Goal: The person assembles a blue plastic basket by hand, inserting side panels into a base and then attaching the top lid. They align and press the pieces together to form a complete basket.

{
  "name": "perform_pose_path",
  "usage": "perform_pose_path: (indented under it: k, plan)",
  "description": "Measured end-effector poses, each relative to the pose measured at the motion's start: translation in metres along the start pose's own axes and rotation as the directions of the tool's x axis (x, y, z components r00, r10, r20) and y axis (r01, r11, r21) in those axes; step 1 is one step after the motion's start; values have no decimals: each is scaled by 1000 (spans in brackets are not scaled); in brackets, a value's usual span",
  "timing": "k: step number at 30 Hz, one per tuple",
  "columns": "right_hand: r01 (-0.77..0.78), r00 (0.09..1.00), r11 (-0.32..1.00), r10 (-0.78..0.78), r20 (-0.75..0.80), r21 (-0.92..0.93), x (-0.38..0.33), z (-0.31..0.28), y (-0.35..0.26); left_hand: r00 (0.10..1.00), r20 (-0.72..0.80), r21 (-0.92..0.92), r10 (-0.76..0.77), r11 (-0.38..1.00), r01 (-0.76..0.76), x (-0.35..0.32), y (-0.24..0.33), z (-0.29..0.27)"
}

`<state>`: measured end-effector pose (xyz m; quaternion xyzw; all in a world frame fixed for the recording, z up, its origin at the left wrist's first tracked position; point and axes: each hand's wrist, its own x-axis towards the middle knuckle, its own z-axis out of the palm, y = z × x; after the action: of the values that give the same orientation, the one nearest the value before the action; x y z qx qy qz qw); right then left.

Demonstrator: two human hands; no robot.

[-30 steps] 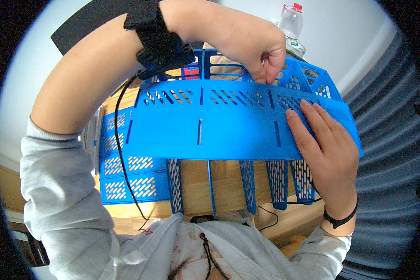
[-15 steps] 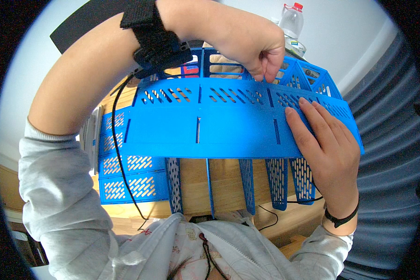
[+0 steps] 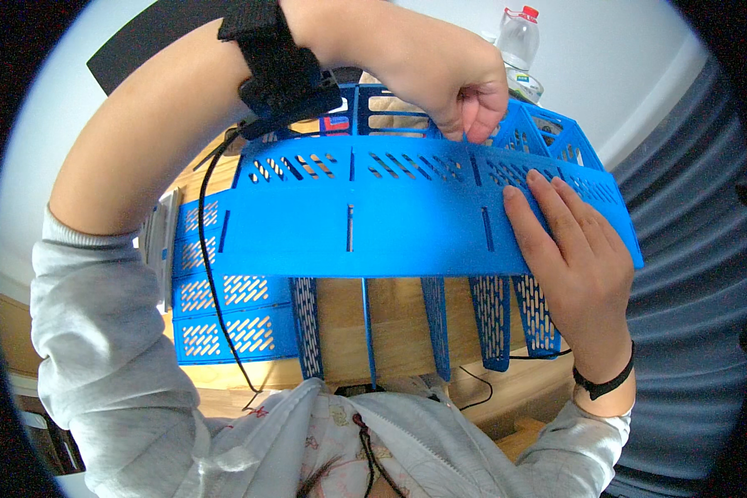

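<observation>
We see a blue plastic panel (image 3: 407, 224), long and flat, with rows of slanted slots along its far edge and three narrow slits across its middle, held level above the wooden tabletop (image 3: 390, 332). Our left hand (image 3: 448, 75) pinches its far edge between fingertips; our right hand (image 3: 577, 266) lies flat and unclenched on its right end. Perforated blue dividers (image 3: 494, 319) stand beneath. A clear bottle (image 3: 519, 41) stands far right.

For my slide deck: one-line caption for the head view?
Left hand pinches a blue slotted panel's top edge; right hand presses it flat.
</observation>
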<state>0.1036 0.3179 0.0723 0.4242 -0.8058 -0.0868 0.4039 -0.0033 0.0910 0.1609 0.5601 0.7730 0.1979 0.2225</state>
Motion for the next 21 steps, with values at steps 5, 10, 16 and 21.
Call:
perform_pose_path:
  k: [5,10,16,21]
  plan:
    - [2,1000,1000,-2,20,-4,1,-1,0,987,57,-6,-149,989,149,-3,7,-10]
    - [-13,1000,1000,13,17,0,4,-3,-1,997,-31,80,-66,994,68,-10,7,-6]
    - [-71,995,997,69,67,36,5,-5,-3,993,-38,46,-112,992,114,-1,6,-4]
    - [-57,997,998,56,50,25,7,-8,-4,997,-72,135,-9,991,19,-12,11,-2]
